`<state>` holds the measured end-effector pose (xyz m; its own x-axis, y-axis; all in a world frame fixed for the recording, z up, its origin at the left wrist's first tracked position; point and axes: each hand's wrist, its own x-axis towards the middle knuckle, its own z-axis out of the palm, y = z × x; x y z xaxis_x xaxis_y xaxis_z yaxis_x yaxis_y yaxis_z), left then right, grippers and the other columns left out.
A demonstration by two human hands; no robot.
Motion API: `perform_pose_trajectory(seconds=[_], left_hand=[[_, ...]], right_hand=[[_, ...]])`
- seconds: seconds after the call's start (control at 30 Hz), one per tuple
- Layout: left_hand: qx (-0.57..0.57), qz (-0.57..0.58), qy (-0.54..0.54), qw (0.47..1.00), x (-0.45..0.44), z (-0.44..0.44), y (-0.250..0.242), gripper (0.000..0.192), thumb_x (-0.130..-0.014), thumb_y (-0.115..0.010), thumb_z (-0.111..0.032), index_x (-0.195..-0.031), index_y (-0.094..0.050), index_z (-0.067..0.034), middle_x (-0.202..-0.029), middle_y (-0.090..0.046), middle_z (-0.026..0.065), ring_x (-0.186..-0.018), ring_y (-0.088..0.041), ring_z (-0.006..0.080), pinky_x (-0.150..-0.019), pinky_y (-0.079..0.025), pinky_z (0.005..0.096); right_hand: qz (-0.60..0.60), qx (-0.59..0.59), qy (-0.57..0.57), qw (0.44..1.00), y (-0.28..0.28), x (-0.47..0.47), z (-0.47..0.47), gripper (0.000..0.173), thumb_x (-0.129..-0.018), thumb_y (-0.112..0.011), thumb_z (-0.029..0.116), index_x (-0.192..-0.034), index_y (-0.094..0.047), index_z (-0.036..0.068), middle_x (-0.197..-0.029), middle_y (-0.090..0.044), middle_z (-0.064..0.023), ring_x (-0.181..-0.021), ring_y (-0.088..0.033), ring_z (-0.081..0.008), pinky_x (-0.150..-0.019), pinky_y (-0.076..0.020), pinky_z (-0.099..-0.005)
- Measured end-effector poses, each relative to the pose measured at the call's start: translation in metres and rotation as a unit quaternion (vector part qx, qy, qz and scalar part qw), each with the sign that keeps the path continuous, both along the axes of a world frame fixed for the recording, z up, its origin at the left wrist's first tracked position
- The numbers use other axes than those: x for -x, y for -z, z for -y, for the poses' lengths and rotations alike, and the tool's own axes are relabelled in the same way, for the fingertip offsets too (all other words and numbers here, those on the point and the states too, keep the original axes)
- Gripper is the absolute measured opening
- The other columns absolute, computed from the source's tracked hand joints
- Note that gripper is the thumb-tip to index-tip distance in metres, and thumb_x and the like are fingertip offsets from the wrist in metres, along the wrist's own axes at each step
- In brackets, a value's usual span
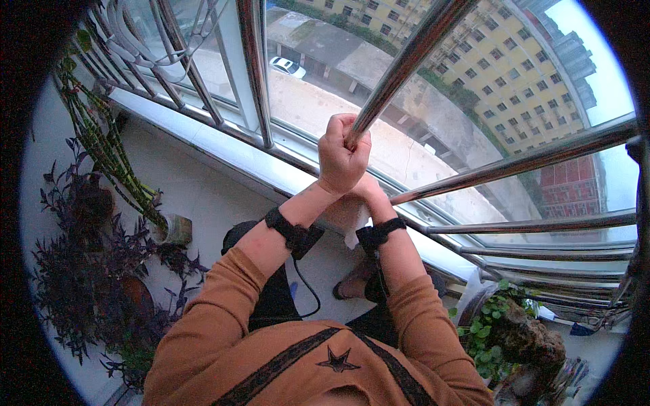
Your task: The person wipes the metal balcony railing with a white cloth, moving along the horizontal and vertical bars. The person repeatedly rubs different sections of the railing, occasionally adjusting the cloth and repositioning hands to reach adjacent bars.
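Note:
My left hand (344, 151) is wrapped around a vertical stainless-steel bar (393, 76) of the window guard rail. Below it and partly behind its wrist is my right hand (366, 187), close to the lower part of that bar. The right hand's fingers are hidden, so I cannot tell what they close on. A piece of thin white material (352, 237), perhaps tissue or cloth, shows under the right wrist. Black straps with small devices are on my left wrist (290, 231) and my right wrist (381, 232).
The bottom rail (299, 161) runs above a white sill (203, 139). White hangers (147, 56) hang on the bars at upper left. Potted purple-leaved plants (81, 274) and a leaning green-stemmed plant (109, 147) stand left. A leafy plant (482, 317) and a rough rock (530, 332) are at lower right.

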<state>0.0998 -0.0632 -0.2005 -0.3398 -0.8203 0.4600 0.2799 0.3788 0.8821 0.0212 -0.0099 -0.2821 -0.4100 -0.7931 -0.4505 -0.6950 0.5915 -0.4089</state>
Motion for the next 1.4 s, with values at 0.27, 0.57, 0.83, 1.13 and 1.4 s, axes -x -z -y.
perform_pose_trajectory(seconds=[0.27,0.57,0.83,1.13,1.4], left_hand=[[-0.004,0.007,0.014,1.000,0.000,0.003,0.003,0.012,-0.074,-0.058,-0.007,-0.084,-0.053,-0.003,-0.052,-0.042,-0.0012,-0.047,-0.040,0.0065,-0.046,-0.035,0.0226],[0.041,0.029,0.009,0.999,0.000,0.005,0.001,0.009,-0.073,-0.054,-0.005,-0.078,-0.047,-0.003,-0.049,-0.048,0.0041,-0.043,-0.051,0.0131,-0.042,-0.040,0.0271],[0.040,0.003,0.010,0.999,0.002,0.006,0.005,0.007,-0.073,-0.054,-0.003,-0.077,-0.048,-0.003,-0.050,-0.047,0.0034,-0.043,-0.048,0.0115,-0.041,-0.039,0.0255],[0.033,0.027,-0.016,0.999,0.003,0.005,0.006,0.008,-0.072,-0.055,-0.006,-0.074,-0.048,-0.004,-0.049,-0.042,0.0022,-0.043,-0.043,0.0110,-0.042,-0.036,0.0273],[0.027,0.032,0.020,0.999,-0.002,0.008,0.014,0.008,-0.075,-0.056,-0.004,-0.081,-0.053,-0.001,-0.053,-0.042,-0.0030,-0.046,-0.040,0.0059,-0.044,-0.034,0.0220]], right_hand=[[-0.459,0.374,0.073,0.802,0.036,-0.069,-0.044,0.020,-0.068,-0.055,0.022,-0.080,-0.056,0.007,-0.093,-0.056,-0.0074,-0.090,-0.051,-0.0243,-0.080,-0.0369,-0.0373],[-0.025,0.075,0.113,0.990,-0.010,-0.007,-0.013,0.033,-0.072,-0.053,0.036,-0.084,-0.060,0.006,-0.080,-0.061,-0.0150,-0.075,-0.059,-0.0299,-0.060,-0.0438,-0.0388],[-0.437,0.361,0.020,0.823,0.024,-0.057,-0.038,0.008,-0.063,-0.051,0.013,-0.067,-0.050,0.007,-0.069,-0.045,-0.0067,-0.064,-0.043,-0.0227,-0.057,-0.0361,-0.0352],[0.132,0.040,-0.085,0.987,-0.020,-0.008,-0.001,0.031,-0.078,-0.052,0.027,-0.099,-0.054,0.005,-0.110,-0.050,-0.0129,-0.104,-0.046,-0.0241,-0.087,-0.0354,-0.0352],[-0.466,0.365,0.036,0.805,0.033,-0.057,-0.037,0.015,-0.071,-0.050,0.016,-0.076,-0.055,0.004,-0.071,-0.050,-0.0076,-0.066,-0.049,-0.0202,-0.060,-0.0403,-0.0326]])
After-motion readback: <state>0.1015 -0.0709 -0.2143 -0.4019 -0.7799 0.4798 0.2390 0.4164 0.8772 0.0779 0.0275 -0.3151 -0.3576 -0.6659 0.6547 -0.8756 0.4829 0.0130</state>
